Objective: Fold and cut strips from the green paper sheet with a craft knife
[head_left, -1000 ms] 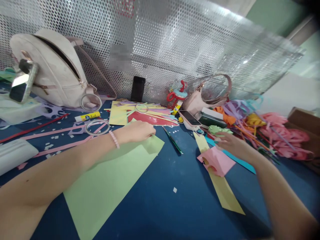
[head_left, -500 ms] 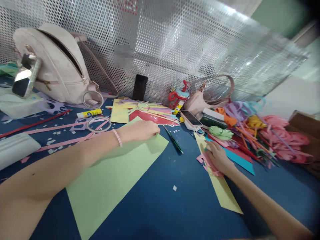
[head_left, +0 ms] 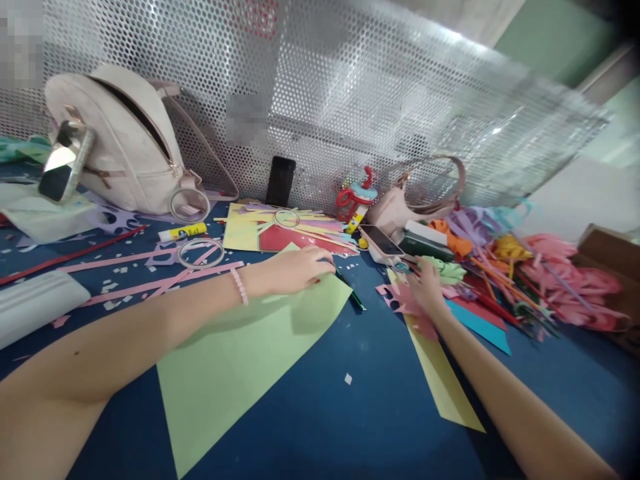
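My left hand [head_left: 297, 270], a pink bead bracelet on its wrist, rests palm-down over a large light green paper sheet [head_left: 235, 360]. Its fingers are bent but apart, their tips by the upper end of a dark green pencil [head_left: 354, 293]. My right hand [head_left: 426, 288] reaches over a pink cut-out paper scrap [head_left: 395, 297], which lies across a pale yellow paper strip [head_left: 443, 383]. Its thumb and forefinger are apart, close to a small teal ring-shaped handle [head_left: 401, 267] and a light green crumpled bundle [head_left: 447, 270]. What its fingertips touch is unclear.
A beige backpack [head_left: 120, 153] and an upright phone [head_left: 281, 181] stand behind. Colourful strips lie on yellow and red paper [head_left: 240, 233]. A glue stick [head_left: 183, 231] and tape roll [head_left: 201, 253] are at left. Pink paper ribbons [head_left: 575, 287] and a brown box [head_left: 610, 267] are at right.
My left hand has slid right together with the green sheet, and its fingers have loosened. My right hand has moved away from me, off the pink scrap's middle, towards the teal handle.
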### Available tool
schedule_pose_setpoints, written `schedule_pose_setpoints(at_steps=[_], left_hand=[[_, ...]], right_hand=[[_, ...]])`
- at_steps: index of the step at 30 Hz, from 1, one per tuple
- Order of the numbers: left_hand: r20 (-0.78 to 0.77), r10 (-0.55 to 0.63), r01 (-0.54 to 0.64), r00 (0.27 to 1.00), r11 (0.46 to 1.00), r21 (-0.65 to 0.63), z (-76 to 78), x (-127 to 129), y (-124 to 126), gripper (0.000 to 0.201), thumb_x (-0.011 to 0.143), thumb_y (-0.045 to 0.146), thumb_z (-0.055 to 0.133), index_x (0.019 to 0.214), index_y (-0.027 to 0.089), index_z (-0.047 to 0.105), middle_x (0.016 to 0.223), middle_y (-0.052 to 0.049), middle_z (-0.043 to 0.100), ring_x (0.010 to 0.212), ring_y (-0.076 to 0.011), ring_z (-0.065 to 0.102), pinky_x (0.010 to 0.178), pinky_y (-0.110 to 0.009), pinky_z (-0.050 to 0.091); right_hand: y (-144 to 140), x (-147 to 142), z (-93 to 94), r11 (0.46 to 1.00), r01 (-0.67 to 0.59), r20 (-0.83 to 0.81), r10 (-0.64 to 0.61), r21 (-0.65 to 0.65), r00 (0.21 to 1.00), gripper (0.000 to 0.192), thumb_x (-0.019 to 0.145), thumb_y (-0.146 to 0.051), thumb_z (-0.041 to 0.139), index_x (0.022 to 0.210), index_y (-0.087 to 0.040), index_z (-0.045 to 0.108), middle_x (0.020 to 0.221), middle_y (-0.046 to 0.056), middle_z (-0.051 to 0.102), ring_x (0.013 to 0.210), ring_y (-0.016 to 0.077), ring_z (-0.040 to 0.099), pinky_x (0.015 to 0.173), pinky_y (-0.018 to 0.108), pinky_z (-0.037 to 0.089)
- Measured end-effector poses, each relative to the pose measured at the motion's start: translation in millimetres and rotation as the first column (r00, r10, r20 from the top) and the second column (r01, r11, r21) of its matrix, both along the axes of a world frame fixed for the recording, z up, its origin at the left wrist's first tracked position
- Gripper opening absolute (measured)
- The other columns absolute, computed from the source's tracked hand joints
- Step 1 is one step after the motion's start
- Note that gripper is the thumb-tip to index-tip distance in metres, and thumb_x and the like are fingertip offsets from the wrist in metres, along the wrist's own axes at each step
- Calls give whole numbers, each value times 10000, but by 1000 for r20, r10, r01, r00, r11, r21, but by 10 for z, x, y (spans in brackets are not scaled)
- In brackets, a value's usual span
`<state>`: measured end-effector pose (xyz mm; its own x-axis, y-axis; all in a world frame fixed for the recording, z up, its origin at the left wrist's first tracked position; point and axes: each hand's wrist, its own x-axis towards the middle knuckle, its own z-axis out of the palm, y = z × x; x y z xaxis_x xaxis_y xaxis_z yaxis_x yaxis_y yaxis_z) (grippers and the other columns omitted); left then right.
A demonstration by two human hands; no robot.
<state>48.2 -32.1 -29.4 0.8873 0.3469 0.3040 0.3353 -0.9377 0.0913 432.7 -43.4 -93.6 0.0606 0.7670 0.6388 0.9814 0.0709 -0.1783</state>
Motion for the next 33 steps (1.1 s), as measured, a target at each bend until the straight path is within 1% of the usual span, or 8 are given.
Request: schedule_pose_setpoints(at_steps=[3,6,9,11,15,22,27,33], left_hand=[[-10,76,-77,997,997,-25,44,-77,-35,444,933,216,513,1359,140,416,1333,-151,481,1218,-250,453,979,-365,399],[-75,101,-105,992,993,-54,81,-220,-148,400,916,238,540,1299,136,483,1304,-148,520,1187,-259,491,964,-376,419],[-136,117,-127,984,990,-68,64,-422,-346,332,880,217,588,1204,147,567,1228,-124,578,1158,-272,512,951,-385,428],[-155,147,-159,977,984,-74,20,-569,-491,361,889,241,586,1237,153,551,1244,-131,570,1152,-276,519,929,-383,441],[-165,170,-187,972,978,-94,-109,-803,-682,389,940,315,523,1310,195,509,1351,-121,510,1235,-262,472,999,-386,393],[-105,133,-148,986,977,-154,-258,-854,-707,349,963,278,467,1301,209,522,1362,-78,517,1282,-234,427,1047,-360,347],[-78,128,-139,989,978,-156,-259,-853,-716,320,959,215,454,1266,190,543,1372,-93,501,1278,-243,425,1046,-380,337],[-206,161,-204,965,956,-213,-67,-802,-970,172,931,301,513,878,168,607,892,-46,618,781,-196,593,684,-319,451]], right_hand=[[-160,-246,252,993,-114,26,113,31,993,503,781,-203,397,1281,-153,424,1259,195,476,1229,322,437,980,548,386],[-414,-738,497,921,-368,127,383,-123,915,481,769,-179,475,1247,-232,492,1321,114,506,1257,259,451,1032,460,391],[-662,-1322,660,577,-602,234,800,-552,553,518,793,-81,455,1287,-229,496,1311,102,548,1221,225,498,1005,433,430],[-764,-1612,693,507,-598,273,855,-621,441,525,790,-20,429,1282,-186,504,1284,114,578,1192,225,528,993,428,444],[-777,-1800,606,536,-612,369,844,-582,389,394,834,-17,430,1186,-126,568,1165,135,652,1061,224,622,886,382,524],[-746,-1765,433,614,-728,607,714,-304,349,302,905,-14,373,994,-92,652,961,121,722,862,192,682,772,312,569],[-756,-1813,508,584,-778,604,712,-229,357,264,919,-33,402,931,-111,654,854,93,718,783,187,660,750,345,541],[-767,-1571,715,633,-734,513,728,-247,455,191,916,-110,441,894,-116,631,823,102,673,778,199,598,729,353,490]])
